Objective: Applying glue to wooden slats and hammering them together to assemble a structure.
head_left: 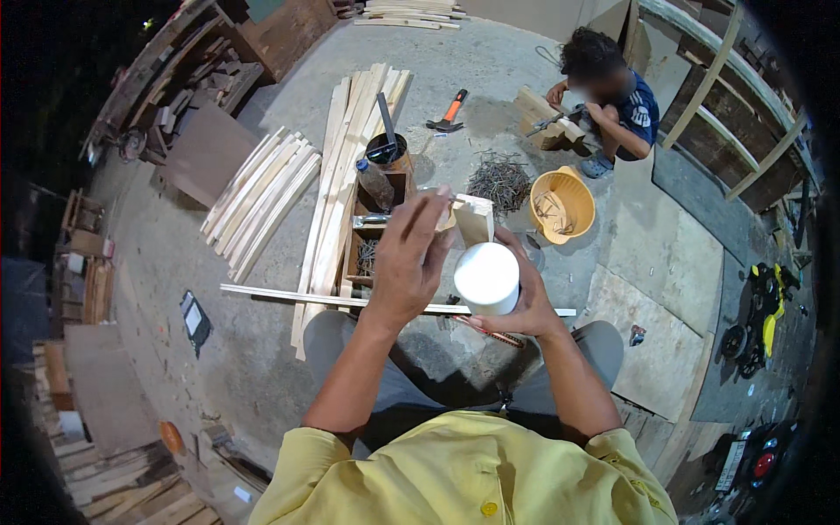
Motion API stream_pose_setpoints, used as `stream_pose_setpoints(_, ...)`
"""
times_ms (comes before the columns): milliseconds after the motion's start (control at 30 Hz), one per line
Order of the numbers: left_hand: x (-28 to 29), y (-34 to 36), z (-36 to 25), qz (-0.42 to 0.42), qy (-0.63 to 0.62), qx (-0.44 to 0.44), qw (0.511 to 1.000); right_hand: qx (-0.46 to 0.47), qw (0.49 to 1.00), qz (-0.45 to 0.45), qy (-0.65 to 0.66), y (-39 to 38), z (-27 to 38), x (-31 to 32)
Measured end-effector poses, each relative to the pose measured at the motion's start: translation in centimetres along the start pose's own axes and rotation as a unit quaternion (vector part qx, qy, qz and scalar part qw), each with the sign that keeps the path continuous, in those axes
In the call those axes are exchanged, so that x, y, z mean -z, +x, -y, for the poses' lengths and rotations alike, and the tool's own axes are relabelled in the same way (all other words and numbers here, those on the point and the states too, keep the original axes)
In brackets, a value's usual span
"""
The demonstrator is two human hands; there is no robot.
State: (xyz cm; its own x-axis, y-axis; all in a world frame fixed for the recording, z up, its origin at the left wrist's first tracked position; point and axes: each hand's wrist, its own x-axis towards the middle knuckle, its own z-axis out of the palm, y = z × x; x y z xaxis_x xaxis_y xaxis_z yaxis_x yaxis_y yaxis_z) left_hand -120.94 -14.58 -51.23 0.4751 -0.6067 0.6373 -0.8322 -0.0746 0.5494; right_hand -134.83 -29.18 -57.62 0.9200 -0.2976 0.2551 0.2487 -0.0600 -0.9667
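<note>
My right hand [534, 306] is wrapped round a white cylindrical container [486, 276], held upright above my lap. Just behind it, a short pale wooden piece [475, 217] stands, partly hidden by the container. My left hand [407, 254] is raised to the left of both, fingers loosely bent and apart, tips near the wood's upper left; contact is unclear. Beyond it are a wooden box [367, 258] with nails and a metal tool, a plastic bottle [376, 188] and a dark can [389, 153]. A long thin strip [262, 292] lies crosswise below my hands.
Loose nails [497, 182], an orange-handled hammer [451, 114] and a yellow tub [563, 206] lie ahead. Long planks [337, 140] and shorter slats [254, 197] lie left. Another person [626, 114] crouches at back right, hands at a wooden block [551, 131]. Shelving [717, 131] lines the right.
</note>
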Motion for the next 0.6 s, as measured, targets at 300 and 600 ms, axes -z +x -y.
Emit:
stream_pose_setpoints(300,1.2,-0.4,-3.3,0.108,0.174,-0.003,0.979,0.019,1.000,-0.004,0.006,0.3,-0.3,-1.1)
stream_pose_setpoints(600,1.9,-1.2,-3.7,0.142,0.213,-0.015,0.966,0.028,0.999,-0.015,-0.023,-0.2,-0.6,-1.3)
